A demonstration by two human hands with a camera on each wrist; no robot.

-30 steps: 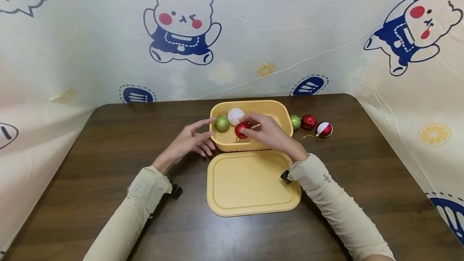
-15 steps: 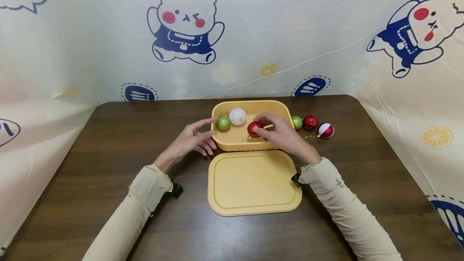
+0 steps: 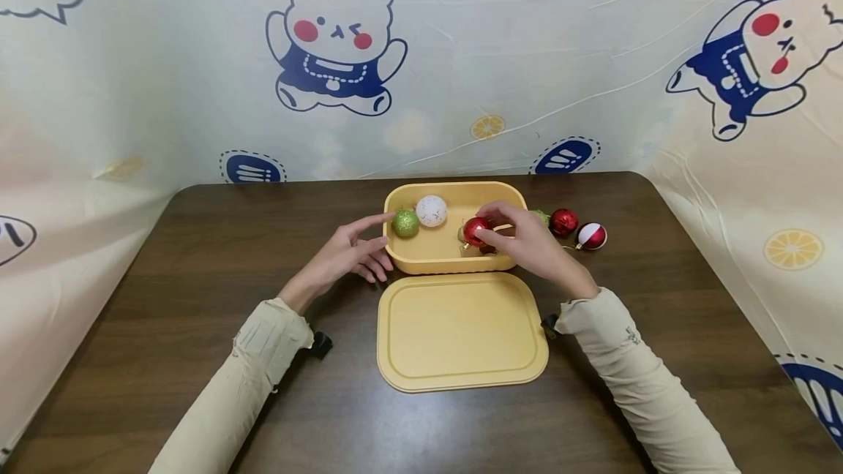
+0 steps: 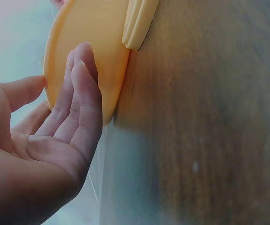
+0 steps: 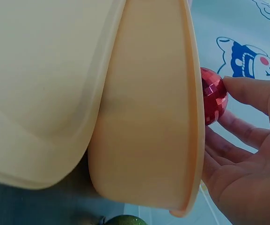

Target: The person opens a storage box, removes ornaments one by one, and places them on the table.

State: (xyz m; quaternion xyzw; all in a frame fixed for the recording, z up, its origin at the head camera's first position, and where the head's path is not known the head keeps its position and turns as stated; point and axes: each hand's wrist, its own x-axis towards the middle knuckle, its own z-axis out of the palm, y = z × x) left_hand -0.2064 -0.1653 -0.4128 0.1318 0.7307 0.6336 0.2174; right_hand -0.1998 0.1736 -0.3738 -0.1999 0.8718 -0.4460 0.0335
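Right hand (image 3: 527, 243) pinches a red bauble (image 3: 475, 230) over the yellow box (image 3: 435, 260), which already holds two, left hand (image 3: 349, 254) lying relaxed beside it, while three baubles (image 3: 568, 225) remain on the tabletop (image 3: 197, 254).

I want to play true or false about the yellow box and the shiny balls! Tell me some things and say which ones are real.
1. The right hand holds a red ball over the yellow box. True.
2. The lid is on top of the box. False: it lies flat on the table, in front of the box.
3. A green ball and a white ball sit inside the box. True.
4. The left hand holds a blue ball. False: it holds nothing and rests against the box's side.
5. A red-and-white ball lies on the table. True.
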